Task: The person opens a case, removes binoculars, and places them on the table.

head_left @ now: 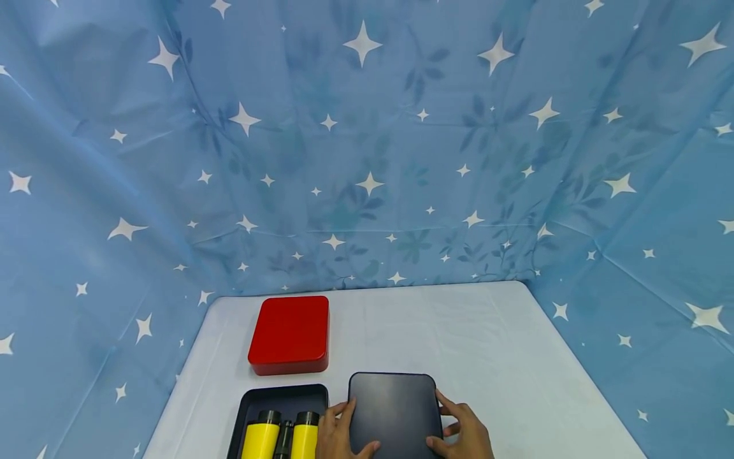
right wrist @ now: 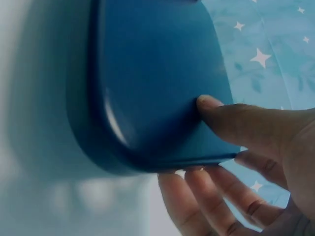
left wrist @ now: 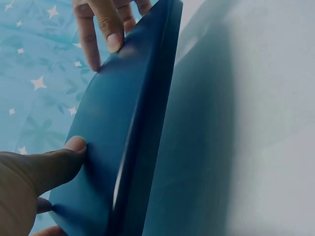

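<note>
A dark square lid (head_left: 395, 411) with rounded corners and a shallow rim lies between my two hands, its smooth face up. My left hand (head_left: 341, 433) grips its left side, thumb on the face and fingers along the edge. On the opposite side my right hand (head_left: 466, 435) holds it the same way, with the fingers (right wrist: 197, 196) at the rim in the right wrist view. Just left of the left hand is a dark open box (head_left: 243, 408). Yellow and black binoculars (head_left: 261, 440) rest in it, their lower part cut off by the frame.
A red square box (head_left: 291, 335) with rounded corners sits at the back left of the white table (head_left: 459, 331). A blue curtain (head_left: 367, 146) with white stars surrounds the table at the back and on both sides.
</note>
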`<state>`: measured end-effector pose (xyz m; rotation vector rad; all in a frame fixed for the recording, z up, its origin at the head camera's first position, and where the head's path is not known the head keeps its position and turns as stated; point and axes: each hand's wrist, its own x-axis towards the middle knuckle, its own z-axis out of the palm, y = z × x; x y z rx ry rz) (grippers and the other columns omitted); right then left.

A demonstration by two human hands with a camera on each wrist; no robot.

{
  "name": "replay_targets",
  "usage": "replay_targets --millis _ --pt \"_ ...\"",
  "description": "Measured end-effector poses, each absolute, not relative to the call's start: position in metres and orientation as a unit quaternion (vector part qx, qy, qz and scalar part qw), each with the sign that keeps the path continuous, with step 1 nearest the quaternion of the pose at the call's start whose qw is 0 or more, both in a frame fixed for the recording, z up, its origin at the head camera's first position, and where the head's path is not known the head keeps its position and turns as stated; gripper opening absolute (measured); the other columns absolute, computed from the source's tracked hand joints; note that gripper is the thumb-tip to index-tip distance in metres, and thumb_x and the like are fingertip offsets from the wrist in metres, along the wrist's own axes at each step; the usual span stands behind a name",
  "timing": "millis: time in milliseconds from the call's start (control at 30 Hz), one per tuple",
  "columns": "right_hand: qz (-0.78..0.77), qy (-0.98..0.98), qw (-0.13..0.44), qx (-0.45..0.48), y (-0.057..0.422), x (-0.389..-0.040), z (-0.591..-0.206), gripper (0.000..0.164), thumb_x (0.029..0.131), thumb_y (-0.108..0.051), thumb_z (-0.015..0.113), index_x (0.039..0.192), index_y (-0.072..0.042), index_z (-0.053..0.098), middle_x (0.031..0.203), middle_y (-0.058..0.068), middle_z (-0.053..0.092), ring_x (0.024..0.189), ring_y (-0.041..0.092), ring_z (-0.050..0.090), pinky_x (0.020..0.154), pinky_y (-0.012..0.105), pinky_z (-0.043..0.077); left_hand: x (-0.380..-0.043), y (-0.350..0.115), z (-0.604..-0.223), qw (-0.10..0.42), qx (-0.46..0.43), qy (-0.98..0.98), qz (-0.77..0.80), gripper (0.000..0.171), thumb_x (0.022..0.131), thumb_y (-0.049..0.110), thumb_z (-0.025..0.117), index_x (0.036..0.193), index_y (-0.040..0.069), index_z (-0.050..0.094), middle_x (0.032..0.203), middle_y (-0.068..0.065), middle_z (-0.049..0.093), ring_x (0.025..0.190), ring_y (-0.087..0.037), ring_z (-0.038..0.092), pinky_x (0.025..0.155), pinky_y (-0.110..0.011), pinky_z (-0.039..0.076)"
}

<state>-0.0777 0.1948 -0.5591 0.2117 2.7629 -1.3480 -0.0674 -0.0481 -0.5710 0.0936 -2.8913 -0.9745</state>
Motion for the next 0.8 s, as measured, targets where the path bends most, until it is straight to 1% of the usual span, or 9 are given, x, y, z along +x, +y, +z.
replay_targets --millis 67,233,400,567,800 --pt "-0.433 0.899 0.026 0.066 0.198 -0.078 -0.561 0.089 0.059 -0.013 0.095 0.141 -0.015 0.058 0.109 0.011 0.064 0.070 0.011 0.061 0.056 0.021 0.049 -0.067 -0.046 -0.572 0.045 0.023 -0.946 -0.321 0.085 0.064 0.044 0.091 0.133 0.006 0.061 0.119 -0.013 0.055 0.100 -0.025 0.051 0.083 -0.047 0.051" --pt "-0.427 0.902 0.021 0.049 0.204 -0.077 -0.568 0.085 0.060 -0.016 0.095 0.138 -0.014 0.060 0.108 0.010 0.064 0.069 0.009 0.061 0.058 0.021 0.050 -0.068 -0.042 -0.576 0.027 0.021 -0.946 -0.321 0.085 0.066 0.046 0.089 0.135 0.005 0.060 0.119 -0.015 0.054 0.098 -0.027 0.051 0.083 -0.048 0.050" --pt "-0.426 0.903 0.019 0.043 0.208 -0.076 -0.577 0.081 0.061 -0.017 0.094 0.135 -0.014 0.063 0.109 0.008 0.065 0.068 0.005 0.060 0.059 0.020 0.050 -0.069 -0.038 -0.582 0.015 0.020 -0.952 -0.304 0.086 0.066 0.048 0.088 0.135 0.005 0.059 0.120 -0.015 0.054 0.093 -0.024 0.049 0.079 -0.044 0.049" --pt "-0.432 0.901 0.020 0.041 0.212 -0.075 -0.585 0.078 0.062 -0.018 0.094 0.134 -0.013 0.064 0.110 0.009 0.066 0.069 0.004 0.060 0.057 0.020 0.051 -0.068 -0.033 -0.589 0.028 0.015 -0.954 -0.299 0.085 0.066 0.048 0.087 0.134 0.004 0.060 0.119 -0.016 0.054 0.091 -0.024 0.049 0.076 -0.043 0.049" --pt "-0.445 0.894 0.035 0.032 0.219 -0.075 -0.595 0.081 0.061 -0.018 0.094 0.136 -0.013 0.062 0.114 0.011 0.065 0.073 0.006 0.061 0.056 0.021 0.052 -0.067 -0.030 -0.600 0.048 0.006 -0.955 -0.293 0.084 0.066 0.049 0.085 0.130 0.002 0.062 0.118 -0.017 0.054 0.091 -0.025 0.049 0.076 -0.043 0.046"
